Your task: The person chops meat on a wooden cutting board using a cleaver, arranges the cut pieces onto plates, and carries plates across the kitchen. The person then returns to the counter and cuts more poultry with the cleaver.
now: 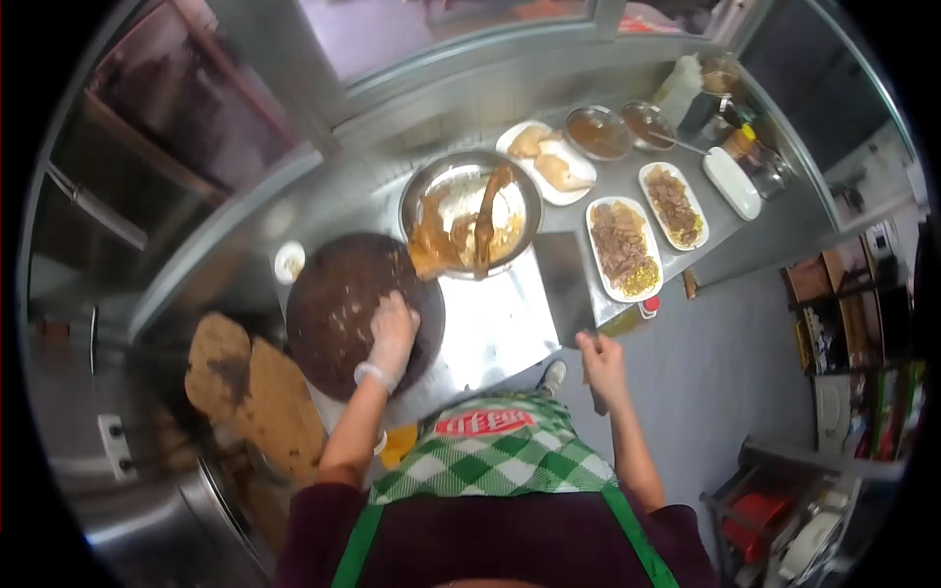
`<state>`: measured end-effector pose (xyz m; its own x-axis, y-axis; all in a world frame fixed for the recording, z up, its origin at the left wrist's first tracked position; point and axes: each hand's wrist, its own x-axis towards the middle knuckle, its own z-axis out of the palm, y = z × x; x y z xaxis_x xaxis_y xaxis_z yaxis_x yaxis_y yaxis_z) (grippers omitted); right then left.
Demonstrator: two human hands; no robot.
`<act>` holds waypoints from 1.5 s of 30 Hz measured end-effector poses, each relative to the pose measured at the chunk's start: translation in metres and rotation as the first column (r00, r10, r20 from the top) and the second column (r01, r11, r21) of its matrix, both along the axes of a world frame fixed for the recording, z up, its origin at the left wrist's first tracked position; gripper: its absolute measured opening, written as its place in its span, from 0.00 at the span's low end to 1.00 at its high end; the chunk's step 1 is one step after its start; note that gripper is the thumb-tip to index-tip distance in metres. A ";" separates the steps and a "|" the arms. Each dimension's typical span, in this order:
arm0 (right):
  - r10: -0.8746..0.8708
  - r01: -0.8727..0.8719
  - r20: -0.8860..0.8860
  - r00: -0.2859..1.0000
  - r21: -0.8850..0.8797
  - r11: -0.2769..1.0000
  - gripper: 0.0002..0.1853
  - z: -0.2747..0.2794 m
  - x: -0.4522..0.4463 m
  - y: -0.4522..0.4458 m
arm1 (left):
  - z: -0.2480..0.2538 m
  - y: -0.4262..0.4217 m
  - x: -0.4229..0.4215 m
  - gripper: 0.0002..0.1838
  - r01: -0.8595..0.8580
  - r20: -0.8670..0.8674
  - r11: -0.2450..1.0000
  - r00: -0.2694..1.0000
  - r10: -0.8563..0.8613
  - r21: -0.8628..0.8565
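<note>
My left hand [390,331], in a clear plastic glove, is over the dark round chopping block [338,284]. Its fingers are curled together, and what is in them, if anything, cannot be made out. Small pale scraps dot the block around it. My right hand [603,365] grips the handle of a wide cleaver [567,284], whose blade is held flat beside the metal counter, pointing away from me. Behind the block, a round steel basin [407,211] holds brown cooked poultry pieces [441,240], one of them overhanging the rim.
Two oval plates of sliced meat, a nearer one [619,245] and a farther one [674,208], stand at right. Behind are a plate of pale chicken [554,167], sauce bowls [598,132] and a white oblong dish [733,183]. A small white cup [290,263] sits left of the block.
</note>
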<state>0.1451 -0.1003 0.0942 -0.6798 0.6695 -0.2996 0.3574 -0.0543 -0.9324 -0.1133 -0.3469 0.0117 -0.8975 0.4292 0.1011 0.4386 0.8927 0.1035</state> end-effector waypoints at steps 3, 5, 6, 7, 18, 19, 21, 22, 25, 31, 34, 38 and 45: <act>0.028 -0.029 0.054 0.998 0.014 0.999 0.19 0.007 0.019 0.047 | 0.015 0.016 0.012 0.16 -0.175 0.121 0.984 0.978 0.172 0.021; 0.051 -0.054 0.068 0.996 0.037 0.998 0.19 0.008 0.032 0.081 | 0.021 0.023 0.017 0.16 -0.279 0.142 0.959 0.953 0.268 0.060; 0.077 -0.079 0.062 0.995 0.027 0.996 0.19 0.005 0.038 0.100 | 0.015 0.022 0.019 0.16 -0.302 0.118 0.948 0.950 0.290 0.100; 0.080 -0.082 0.056 0.995 0.021 0.996 0.19 0.002 0.046 0.117 | 0.012 0.023 0.018 0.16 -0.302 0.095 0.943 0.952 0.290 0.142; -0.201 0.199 -0.012 0.979 -0.092 0.976 0.18 -0.004 0.107 0.223 | 0.069 0.200 0.067 0.15 -0.497 0.743 0.591 0.602 -0.293 0.635; -0.245 0.242 -0.014 0.970 -0.104 0.965 0.18 -0.004 0.113 0.224 | 0.066 0.232 0.072 0.15 -0.518 0.798 0.614 0.472 -0.375 0.595; -0.293 0.289 -0.011 0.956 -0.120 0.950 0.18 -0.006 0.129 0.223 | 0.064 0.292 0.085 0.16 -0.510 0.811 0.633 0.310 -0.496 0.582; -0.313 0.311 -0.001 0.950 -0.118 0.943 0.18 -0.007 0.139 0.221 | 0.049 0.315 0.089 0.17 -0.553 0.820 0.618 0.256 -0.512 0.558; -0.371 0.372 0.031 0.928 -0.119 0.920 0.17 -0.011 0.162 0.217 | 0.044 0.357 0.111 0.14 -0.410 0.765 0.651 0.248 -0.595 0.639; -0.485 0.490 0.072 0.871 -0.162 0.856 0.16 -0.020 0.188 0.207 | 0.026 0.388 0.134 0.10 0.511 0.238 0.559 0.562 -0.792 0.653; -0.499 0.500 0.055 0.865 -0.178 0.848 0.16 -0.023 0.192 0.207 | 0.023 0.390 0.134 0.14 0.715 0.048 0.487 0.539 -0.841 0.502; -0.485 0.488 0.061 0.872 -0.157 0.859 0.16 -0.026 0.192 0.209 | 0.023 0.384 0.134 0.15 0.723 -0.042 0.490 0.580 -0.814 0.487; -0.451 0.455 0.060 0.890 -0.149 0.878 0.16 -0.026 0.186 0.211 | 0.014 0.384 0.135 0.09 0.626 -0.057 0.535 0.678 -0.733 0.568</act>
<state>0.3312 0.1103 0.0682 -0.3050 0.8464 -0.4365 0.2801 -0.3583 -0.8906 0.0222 0.0371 0.0254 -0.3790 0.8450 0.3774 0.8160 0.1128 0.5669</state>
